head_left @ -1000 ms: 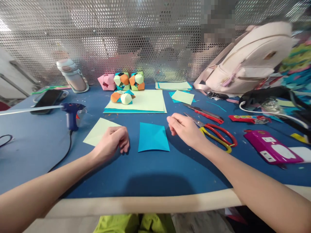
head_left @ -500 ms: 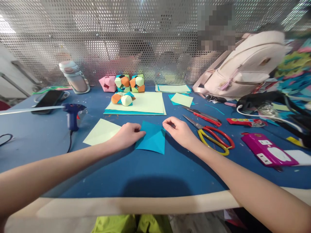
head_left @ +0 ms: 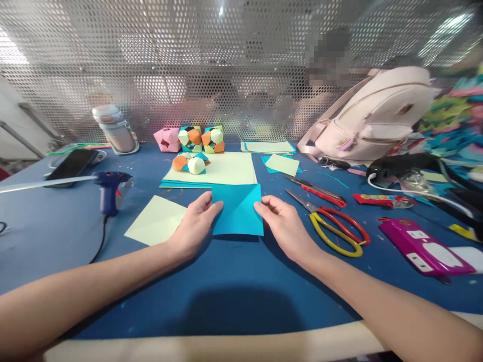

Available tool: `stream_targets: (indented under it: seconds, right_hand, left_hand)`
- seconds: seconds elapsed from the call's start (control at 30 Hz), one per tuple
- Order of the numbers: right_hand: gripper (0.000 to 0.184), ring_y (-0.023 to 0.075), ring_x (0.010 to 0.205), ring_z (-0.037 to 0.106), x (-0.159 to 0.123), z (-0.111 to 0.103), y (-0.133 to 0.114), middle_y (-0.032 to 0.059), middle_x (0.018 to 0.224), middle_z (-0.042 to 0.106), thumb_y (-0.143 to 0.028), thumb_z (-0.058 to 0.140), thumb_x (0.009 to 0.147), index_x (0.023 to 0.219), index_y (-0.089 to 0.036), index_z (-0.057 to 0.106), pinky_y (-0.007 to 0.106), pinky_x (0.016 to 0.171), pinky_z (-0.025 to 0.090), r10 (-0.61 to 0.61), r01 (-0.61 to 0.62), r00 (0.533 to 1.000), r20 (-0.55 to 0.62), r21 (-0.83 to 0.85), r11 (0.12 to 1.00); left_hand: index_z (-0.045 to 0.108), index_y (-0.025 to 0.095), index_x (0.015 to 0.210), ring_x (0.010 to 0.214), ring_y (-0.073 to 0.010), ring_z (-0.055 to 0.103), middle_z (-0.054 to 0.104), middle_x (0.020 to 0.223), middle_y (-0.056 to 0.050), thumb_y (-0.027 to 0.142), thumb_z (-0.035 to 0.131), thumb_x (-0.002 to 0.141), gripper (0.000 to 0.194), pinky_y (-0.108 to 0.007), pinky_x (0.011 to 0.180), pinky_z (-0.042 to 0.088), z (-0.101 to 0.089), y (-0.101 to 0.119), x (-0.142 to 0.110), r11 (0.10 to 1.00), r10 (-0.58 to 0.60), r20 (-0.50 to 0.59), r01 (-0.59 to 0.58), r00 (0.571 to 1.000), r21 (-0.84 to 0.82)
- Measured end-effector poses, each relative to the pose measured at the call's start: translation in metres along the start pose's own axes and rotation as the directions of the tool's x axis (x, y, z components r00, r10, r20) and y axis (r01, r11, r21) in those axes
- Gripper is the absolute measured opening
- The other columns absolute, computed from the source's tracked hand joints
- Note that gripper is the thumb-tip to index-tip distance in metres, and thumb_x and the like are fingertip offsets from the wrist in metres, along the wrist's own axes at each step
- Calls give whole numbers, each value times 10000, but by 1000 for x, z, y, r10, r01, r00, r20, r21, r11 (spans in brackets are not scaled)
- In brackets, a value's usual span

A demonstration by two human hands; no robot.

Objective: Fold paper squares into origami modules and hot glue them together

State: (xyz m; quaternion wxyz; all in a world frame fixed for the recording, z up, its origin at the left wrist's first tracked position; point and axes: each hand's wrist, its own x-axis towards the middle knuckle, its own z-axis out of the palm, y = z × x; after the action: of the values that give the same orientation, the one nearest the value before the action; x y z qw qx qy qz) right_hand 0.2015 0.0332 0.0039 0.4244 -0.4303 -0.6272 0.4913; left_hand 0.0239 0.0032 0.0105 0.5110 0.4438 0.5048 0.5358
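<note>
A square sheet of blue paper [head_left: 237,211] is raised a little off the table, showing a faint diagonal crease. My left hand [head_left: 196,218] pinches its left edge between thumb and fingers. On the opposite edge, my right hand [head_left: 285,221] grips the sheet in the same way. Partly behind my left wrist lies a pale green paper square [head_left: 151,223] on the table. Beyond the blue sheet is a stack of larger pale green and blue paper [head_left: 234,166], bearing a small folded paper piece [head_left: 190,163] in orange, cream and blue.
Scissors [head_left: 332,226] and a red utility knife [head_left: 320,193] lie to the right, near a purple power strip [head_left: 424,246]. A glue gun [head_left: 111,191] stands at left. Folded paper balls [head_left: 190,139], a bottle [head_left: 115,130] and a backpack [head_left: 377,115] line the metal mesh.
My right hand has taken hold of the blue paper's right edge. The sheet has been lifted from the table and straightened, with both hands now on it. The view has tilted slightly upward.
</note>
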Motion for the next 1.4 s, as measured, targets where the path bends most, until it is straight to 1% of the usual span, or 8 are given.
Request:
stream_targets:
  seconds: [0.1, 0.27, 0.47, 0.67, 0.83, 1.1, 1.27, 1.4]
  right_hand:
    - [330, 89, 546, 298, -1, 2, 0, -55, 601, 330, -482, 551, 803, 688, -184, 469, 234, 498, 268, 24, -24, 1000, 12, -12, 1000]
    - [325, 95, 548, 329, -2, 5, 6, -48, 605, 378, -484, 531, 818, 702, -185, 476, 230, 504, 304, 66, -66, 994, 86, -7, 998]
    - [304, 120, 584, 426, -4, 9, 10, -24, 636, 481, -483, 543, 815, 736, -191, 514, 239, 528, 375, 47, -49, 996, 80, 24, 999]
    - [291, 139, 587, 471, -6, 10, 7, -11, 629, 518, -481, 534, 822, 818, -193, 574, 253, 517, 407, 37, -41, 996, 87, 41, 998]
    - [284, 144, 604, 501, -8, 10, 6, -9, 649, 551, -471, 539, 824, 806, -190, 577, 265, 549, 435, 52, -59, 994, 97, 76, 995]
    - [262, 128, 633, 493, -9, 10, 4, -8, 712, 556, -439, 534, 838, 786, -183, 554, 244, 564, 427, 47, -56, 992, 118, 74, 996]
    - [256, 139, 662, 520, -10, 11, 3, 8, 756, 590, -427, 528, 848, 868, -182, 601, 249, 584, 451, 29, -35, 992, 119, 52, 998]
    - [256, 154, 723, 557, -11, 11, 2, 16, 816, 631, -402, 498, 870, 941, -189, 621, 263, 639, 469, 11, -13, 993, 118, 19, 1000]
  left_hand:
    - [591, 191, 920, 684, -134, 575, 643, 804, 14, 320, 611, 787, 186, -271, 669, 469, 3, -2, -1, 984, -17, 97, 34, 995, -175]
    - [583, 189, 1026, 734, -175, 638, 691, 898, -23, 252, 672, 729, 317, -317, 699, 509, 3, -2, -2, 952, -99, 111, 127, 989, -279]
    - [570, 182, 1032, 725, -185, 658, 702, 900, -35, 196, 679, 705, 345, -324, 685, 530, 3, 2, -7, 948, -143, 125, 172, 982, -268]
    - [559, 199, 1045, 731, -184, 660, 695, 916, -32, 171, 695, 686, 385, -331, 692, 540, 7, 0, -10, 929, -161, 138, 198, 977, -312]
    - [542, 193, 999, 761, -181, 656, 687, 897, -25, 161, 670, 708, 320, -323, 708, 534, 8, -2, -11, 934, -154, 134, 188, 979, -303]
    - [552, 198, 1017, 771, -188, 647, 686, 915, -21, 225, 678, 721, 323, -319, 719, 514, 8, -5, -14, 965, -116, 134, 144, 984, -218]
    - [558, 209, 1018, 797, -194, 635, 679, 929, -24, 305, 660, 755, 298, -322, 734, 502, 8, -7, -15, 973, -88, 120, 111, 989, -201]
    - [561, 216, 1001, 767, -172, 605, 659, 891, -5, 339, 635, 780, 263, -288, 717, 482, 7, -7, -16, 991, -44, 98, 56, 994, -120]
